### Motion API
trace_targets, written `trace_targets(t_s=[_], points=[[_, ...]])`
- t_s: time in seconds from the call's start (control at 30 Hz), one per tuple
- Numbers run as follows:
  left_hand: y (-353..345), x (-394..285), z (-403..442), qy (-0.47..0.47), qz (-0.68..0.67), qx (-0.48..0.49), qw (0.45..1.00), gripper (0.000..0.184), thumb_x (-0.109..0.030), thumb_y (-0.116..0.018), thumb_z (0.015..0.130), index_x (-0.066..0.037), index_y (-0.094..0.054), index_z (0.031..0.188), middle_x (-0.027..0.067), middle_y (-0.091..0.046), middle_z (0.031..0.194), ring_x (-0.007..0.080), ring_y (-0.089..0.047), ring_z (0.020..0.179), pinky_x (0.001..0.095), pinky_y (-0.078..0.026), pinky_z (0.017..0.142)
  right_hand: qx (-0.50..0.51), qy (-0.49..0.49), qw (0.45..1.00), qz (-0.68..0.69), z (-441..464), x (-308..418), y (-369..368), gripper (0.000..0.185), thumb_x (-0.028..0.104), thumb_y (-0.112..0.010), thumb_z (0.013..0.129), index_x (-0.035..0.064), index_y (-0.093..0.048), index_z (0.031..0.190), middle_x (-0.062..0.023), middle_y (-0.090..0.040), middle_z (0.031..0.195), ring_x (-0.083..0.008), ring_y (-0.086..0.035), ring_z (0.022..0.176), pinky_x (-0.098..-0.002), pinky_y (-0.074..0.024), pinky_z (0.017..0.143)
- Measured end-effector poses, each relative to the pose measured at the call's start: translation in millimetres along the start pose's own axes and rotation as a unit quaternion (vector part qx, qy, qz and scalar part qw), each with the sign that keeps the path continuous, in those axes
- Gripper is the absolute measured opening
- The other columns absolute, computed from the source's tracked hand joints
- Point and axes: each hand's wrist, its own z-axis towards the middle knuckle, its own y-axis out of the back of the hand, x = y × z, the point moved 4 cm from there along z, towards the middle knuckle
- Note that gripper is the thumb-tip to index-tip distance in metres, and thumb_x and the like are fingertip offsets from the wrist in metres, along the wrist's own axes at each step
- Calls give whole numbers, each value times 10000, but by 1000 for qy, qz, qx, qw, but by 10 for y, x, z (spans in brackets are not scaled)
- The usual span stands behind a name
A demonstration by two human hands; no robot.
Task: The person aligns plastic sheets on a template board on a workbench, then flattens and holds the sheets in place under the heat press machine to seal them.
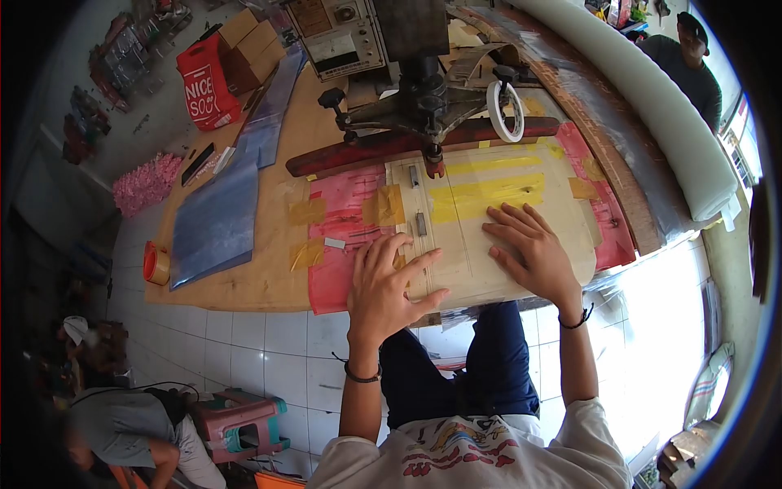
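Note:
My left hand (389, 285) is over the left edge of a beige board (464, 253), fingers spread and bent, thumb apart; I see nothing held in it. Flat on the board's right part lies my right hand (531, 251), fingers stretched out. Beyond its fingertips run strips of yellow tape (489, 198). Two small grey metal pieces (421, 224) sit on the board ahead of my left hand. Red sheeting (330, 277) with brown tape lies at the board's left, and a small pale grey rectangular piece (335, 243) rests on it.
A machine head (435, 167) with a dark red bar (350, 159) stands over the board's far side. Blue plastic sheets (220, 216) and a tape roll (156, 262) lie leftward. A large white roll (643, 90) is at right. Other people (138, 432) are nearby.

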Motion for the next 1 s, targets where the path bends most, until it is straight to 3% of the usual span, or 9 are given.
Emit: trace_targets(t_s=[0.3,0.5,0.53,0.67,0.8,1.0], points=[[4,8,2,-3,-11,-5,1000,543,-463,-831,732,-264,-763,1232,88,-577,1267,325,-527,1234,495,-394,1073,-9,9,1000,-1,11,10,4,339,252,-675,951,92,-704,1248,-121,-628,1411,-328,-515,1384,-501,-323,1217],[14,22,-22,-13,-28,-35,999,627,-463,-816,755,-175,-701,1300,87,-599,1240,318,-550,1210,475,-412,1058,-27,15,999,-6,4,10,-2,312,264,-675,956,75,-717,1201,-142,-649,1369,-338,-538,1349,-489,-352,1196],[6,38,-29,-17,-26,-41,999,611,-419,-790,791,-127,-666,1314,86,-611,1239,323,-561,1203,472,-419,1054,-37,14,999,-7,-2,5,-4,306,264,-674,956,72,-719,1190,-141,-655,1358,-338,-545,1341,-485,-362,1188],[-7,91,-62,-12,-71,-54,996,476,-315,-751,821,-120,-684,1250,91,-610,1273,334,-560,1216,478,-420,1065,-54,8,998,26,-41,13,-1,299,280,-687,948,73,-728,1160,-133,-676,1322,-337,-576,1295,-473,-407,1147],[-13,98,-87,-29,-54,-45,997,452,-339,-796,797,-147,-722,1200,82,-602,1283,331,-564,1215,479,-427,1067,-62,9,998,17,-65,37,5,309,301,-709,930,82,-737,1145,-131,-679,1317,-338,-591,1271,-463,-429,1119],[-14,88,-87,-38,-38,-43,998,564,-430,-867,725,-155,-737,1200,75,-599,1275,318,-568,1212,484,-450,1053,-56,29,998,6,-66,32,2,310,312,-727,907,93,-750,1125,-124,-679,1318,-333,-584,1281,-463,-424,1124]])
